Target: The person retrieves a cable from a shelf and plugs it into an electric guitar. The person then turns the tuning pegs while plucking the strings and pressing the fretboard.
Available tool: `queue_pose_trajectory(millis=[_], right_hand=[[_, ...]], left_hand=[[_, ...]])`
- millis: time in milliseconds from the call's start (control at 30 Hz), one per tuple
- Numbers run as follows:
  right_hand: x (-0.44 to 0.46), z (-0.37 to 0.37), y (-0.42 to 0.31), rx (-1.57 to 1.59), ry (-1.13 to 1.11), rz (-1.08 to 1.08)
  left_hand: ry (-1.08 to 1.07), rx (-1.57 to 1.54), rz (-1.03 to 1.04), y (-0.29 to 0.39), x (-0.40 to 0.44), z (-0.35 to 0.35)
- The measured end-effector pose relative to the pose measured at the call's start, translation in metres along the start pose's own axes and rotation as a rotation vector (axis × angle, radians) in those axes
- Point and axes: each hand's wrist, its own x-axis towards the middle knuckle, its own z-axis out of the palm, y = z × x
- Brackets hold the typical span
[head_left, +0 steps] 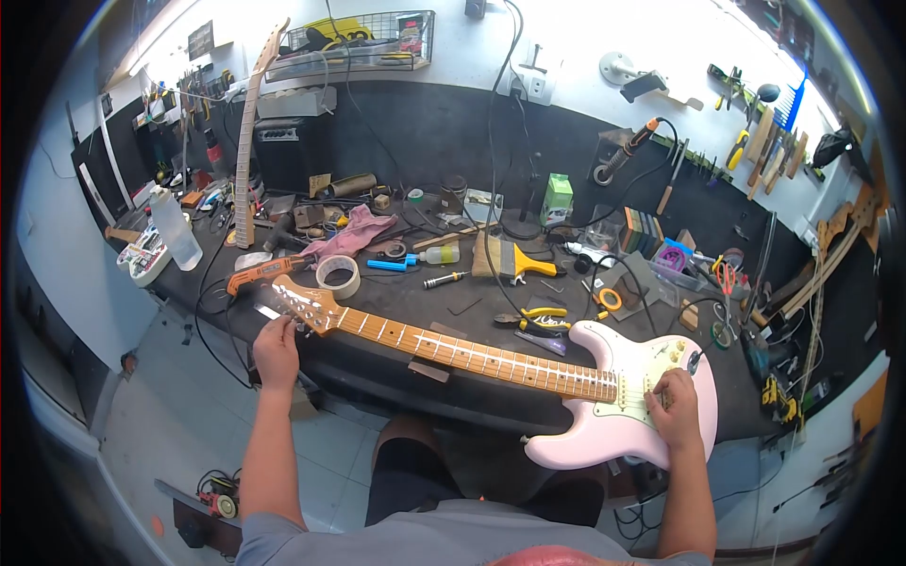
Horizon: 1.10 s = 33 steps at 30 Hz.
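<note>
Pink guitar (574, 452): it lies face up along the near side of the tabletop (406, 300), body to the right; the near horn juts past the edge. Weight pressed there could tip it, I judge, since nothing visible props that part.
Right fingers (674, 385): mine are bent inward over the bridge end of the pale pickguard (635, 394). My hand hides their tips, so I cannot tell whether they pinch anything; a slip could mark the pickguard.
Neck (472, 355): it runs left, with a small block (429, 372) showing at its near side. If the neck only rests loosely on it, a sideways shove could knock it off.
Left fingers (281, 331): nearly closed at the near side of the headstock (309, 307), by the tuning pegs; what they grip is too small to tell. Twisting a peg too far could overstrain a string.
Yellow-handled pliers (545, 326): just beside the far horn; pushing the body away from me could scrape its finish on them.
Orange-handled tool (266, 274): near the headstock's far left side; a swing of the neck could strike it.
Tape roll (338, 276): just beyond the headstock, easily bumped by the same swing.
</note>
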Motion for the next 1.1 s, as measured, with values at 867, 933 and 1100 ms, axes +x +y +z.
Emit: queue_pose_trajectory(millis=[867, 933, 1100], right_hand=[[0.002, 0.001, -0.003, 0.003, 0.021, -0.006], [0.002, 0.001, -0.004, 0.002, 0.022, -0.007], [0.002, 0.000, -0.006, 0.002, 0.023, -0.013]], left_hand=[[-0.105, -0.663, -0.849, 0.002, 0.016, 0.011], [-0.115, -0.682, -0.884, 0.002, 0.017, 0.011], [-0.123, -0.425, -0.724, 0.008, 0.014, 0.006]])
